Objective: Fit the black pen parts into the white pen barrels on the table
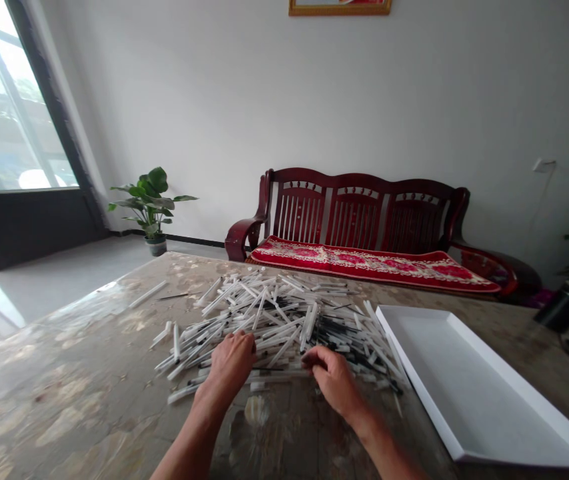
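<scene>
A wide heap of thin white tubes (259, 310), pen-like in shape, lies loose on the table with dark thin sticks (337, 330) mixed in. My left hand (234, 360) is at the heap's near edge, its fingers curled down and mostly hidden behind the knuckles. Close by on the right, my right hand (332, 377) has thumb and fingers pinched together at the near side of the pile. Whatever is between those fingertips is too small to make out. Several tubes lie just beyond both hands.
A shallow white tray (484, 393) rests at the right of the heap. The table (89, 400) has a patterned cover. One stray tube (148, 294) lies at the far left. At the right edge is a dark cylinder (567, 307); a wooden bench (354, 213) stands behind.
</scene>
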`<act>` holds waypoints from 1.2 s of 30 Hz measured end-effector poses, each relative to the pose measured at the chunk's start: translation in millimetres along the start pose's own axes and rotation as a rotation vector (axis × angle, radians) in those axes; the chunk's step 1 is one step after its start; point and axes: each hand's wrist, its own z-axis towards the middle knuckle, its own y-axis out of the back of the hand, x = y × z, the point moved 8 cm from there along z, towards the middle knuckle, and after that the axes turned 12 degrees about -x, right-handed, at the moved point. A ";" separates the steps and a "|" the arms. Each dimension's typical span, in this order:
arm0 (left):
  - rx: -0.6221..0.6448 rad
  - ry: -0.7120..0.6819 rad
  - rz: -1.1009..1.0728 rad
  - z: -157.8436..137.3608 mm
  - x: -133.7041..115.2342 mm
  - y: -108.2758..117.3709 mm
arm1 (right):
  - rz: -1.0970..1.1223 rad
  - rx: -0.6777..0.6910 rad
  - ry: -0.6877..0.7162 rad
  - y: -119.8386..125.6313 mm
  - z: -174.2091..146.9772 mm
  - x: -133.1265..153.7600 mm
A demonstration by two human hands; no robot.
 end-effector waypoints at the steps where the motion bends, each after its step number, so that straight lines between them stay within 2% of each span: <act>1: -0.017 0.001 -0.011 0.6 0.4 0.4 | -0.048 0.027 0.060 -2.0 -1.8 5.5; 3: -0.074 -0.003 -0.047 2.7 -0.2 3.8 | -0.105 0.066 0.149 -5.5 -4.7 14.0; 6: -0.175 -0.038 -0.178 5.9 -8.4 11.3 | -0.093 0.014 0.210 -2.1 -4.0 19.6; 9: -0.229 -0.123 -0.395 3.7 -28.3 13.4 | -0.028 -0.085 0.109 7.2 0.9 9.9; 11: -0.241 -0.211 -0.541 -2.9 -46.8 11.1 | 0.028 -0.105 -0.016 10.9 3.1 -1.1; 13: -0.235 -0.292 -0.649 -12.1 -64.6 5.8 | 0.066 -0.098 -0.085 12.9 3.8 -6.0; 17: -0.254 -0.393 -0.810 -27.9 -86.6 -1.2 | -0.012 -0.128 -0.018 20.4 5.5 1.1; 19: -0.270 -0.394 -0.860 -30.3 -88.9 -2.5 | -0.108 -0.136 0.018 22.6 6.2 3.9; 23: -0.250 -0.301 -0.940 -24.9 -82.0 -8.8 | -0.260 -0.122 0.044 22.9 7.6 4.2; 26: -0.241 -0.298 -0.925 -21.8 -79.5 -13.1 | -0.300 -0.123 0.090 22.1 8.8 5.4; 31: -0.274 -0.439 -0.629 -24.0 -85.7 -18.1 | -0.268 -0.115 0.196 21.9 8.4 14.9; 36: -0.243 -0.425 -0.522 -22.4 -83.4 -23.1 | -0.071 -0.042 0.153 19.6 8.2 17.8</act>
